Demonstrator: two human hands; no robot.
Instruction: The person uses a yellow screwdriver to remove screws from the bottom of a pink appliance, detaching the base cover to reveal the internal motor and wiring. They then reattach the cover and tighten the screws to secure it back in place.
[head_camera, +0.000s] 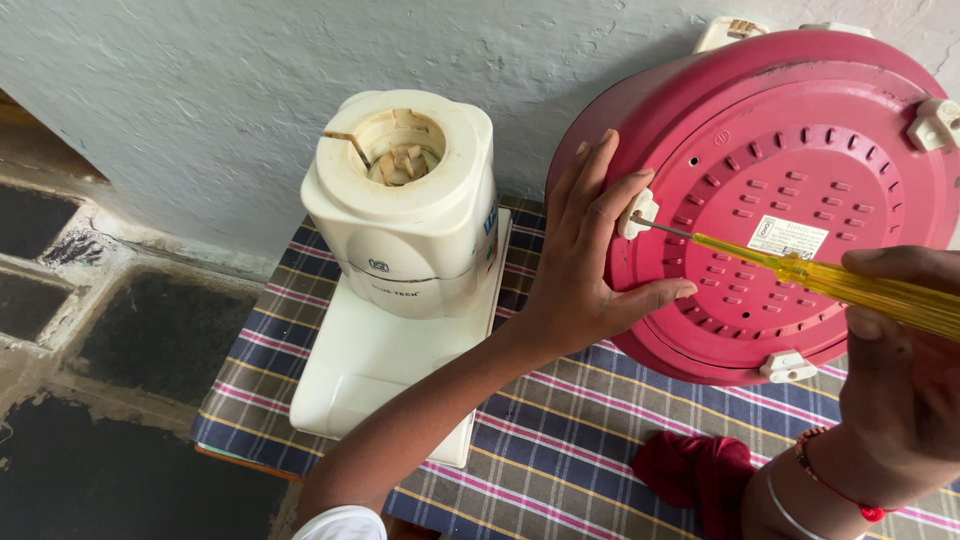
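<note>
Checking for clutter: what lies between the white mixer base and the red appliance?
In the head view, only the left hand and forearm, over checked cloth, separate the mixer base from the red appliance.

The screwdriver (840, 285) handle end and the pink appliance (790, 190) run past the right edge; the label print is illegible.

A round pink appliance (790, 190) is lying tipped on its side, its vented underside facing up, while a yellow-handled screwdriver (800, 270) is pointing its tip into a white foot (637, 213).
</note>
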